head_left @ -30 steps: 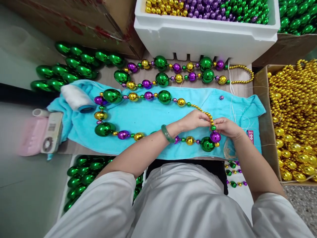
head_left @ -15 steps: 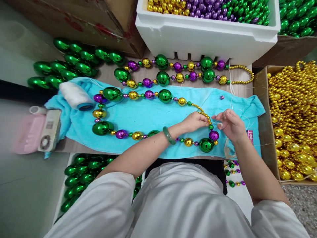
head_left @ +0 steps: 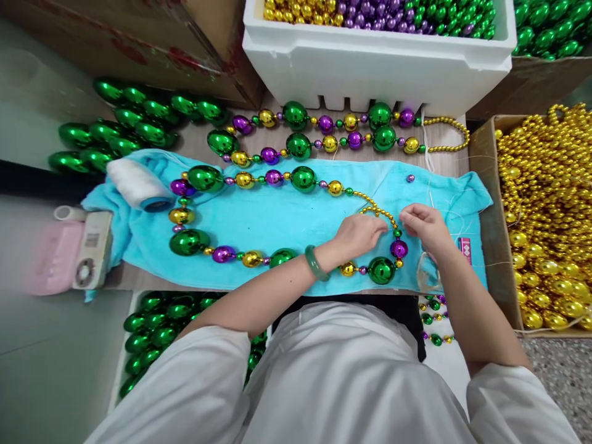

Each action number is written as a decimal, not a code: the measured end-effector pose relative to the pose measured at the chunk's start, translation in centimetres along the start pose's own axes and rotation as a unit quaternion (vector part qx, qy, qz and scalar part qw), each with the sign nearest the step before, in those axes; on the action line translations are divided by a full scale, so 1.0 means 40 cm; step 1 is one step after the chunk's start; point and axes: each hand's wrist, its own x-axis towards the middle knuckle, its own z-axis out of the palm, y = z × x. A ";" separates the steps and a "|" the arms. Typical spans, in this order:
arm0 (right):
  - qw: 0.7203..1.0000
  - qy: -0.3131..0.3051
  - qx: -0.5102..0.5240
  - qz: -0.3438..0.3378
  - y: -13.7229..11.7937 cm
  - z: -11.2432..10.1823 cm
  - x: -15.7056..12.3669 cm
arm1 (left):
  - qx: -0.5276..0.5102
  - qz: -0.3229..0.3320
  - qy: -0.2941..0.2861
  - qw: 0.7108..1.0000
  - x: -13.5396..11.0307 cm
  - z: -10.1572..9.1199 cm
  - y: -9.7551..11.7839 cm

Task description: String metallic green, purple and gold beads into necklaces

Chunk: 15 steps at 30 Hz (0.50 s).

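Note:
A bead necklace (head_left: pixel 303 179) of green, purple and gold balls lies in a long loop on a turquoise towel (head_left: pixel 287 216). Its small gold beads (head_left: pixel 366 198) curve and cross just above my left hand (head_left: pixel 361 235). That hand is closed, fingertips pressed together beside the strand; whatever they grip is too small to see. Across the gold beads, my right hand (head_left: pixel 424 223) is closed in a pinch, its contents also unclear. Fine thread runs over the towel to its right, near a needle (head_left: pixel 431 198). One loose purple bead (head_left: pixel 411 178) lies above it.
A second necklace (head_left: pixel 298 146) lies behind the towel, before a white foam box (head_left: pixel 379 68) of beads. At right stands a carton (head_left: pixel 491 203) of gold beads. A thread cone (head_left: pixel 136 184), green balls (head_left: pixel 123 145) and a pink object (head_left: pixel 55 265) are at left.
My right hand's fingers have drawn together into a pinch. My left hand has shifted slightly down and left, and the gold beads above it now show a crossing loop. The view shifted slightly.

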 end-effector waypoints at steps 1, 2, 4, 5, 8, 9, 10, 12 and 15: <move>0.999 -0.016 -0.047 -0.016 -0.001 0.001 -0.001 | 0.048 0.026 0.018 0.998 -0.005 -0.004 -0.001; 0.995 -0.027 -0.087 -0.037 -0.003 0.003 -0.001 | 0.091 0.051 0.042 0.994 -0.008 -0.009 -0.002; 0.986 -0.035 -0.140 -0.080 -0.005 0.011 0.000 | 0.157 0.099 0.100 0.978 -0.009 -0.019 0.000; 0.983 -0.028 -0.154 -0.098 -0.004 0.016 0.001 | 0.176 0.121 0.128 0.968 -0.007 -0.025 0.003; 0.982 -0.004 -0.149 -0.115 0.001 0.029 0.003 | 0.177 0.165 0.215 0.946 0.005 -0.052 0.010; 0.985 -0.001 -0.135 -0.105 0.004 0.032 0.002 | 0.163 0.156 0.248 0.942 0.008 -0.062 0.011; 0.989 0.002 -0.117 -0.089 0.007 0.035 0.001 | 0.143 0.134 0.282 0.939 0.011 -0.072 0.012; 0.996 0.014 -0.070 -0.051 0.015 0.037 -0.001 | 0.099 0.078 0.328 0.936 0.012 -0.083 0.011; 0.999 0.035 -0.002 -0.008 0.025 0.041 -0.005 | 0.042 0.061 0.285 0.956 0.010 -0.066 0.007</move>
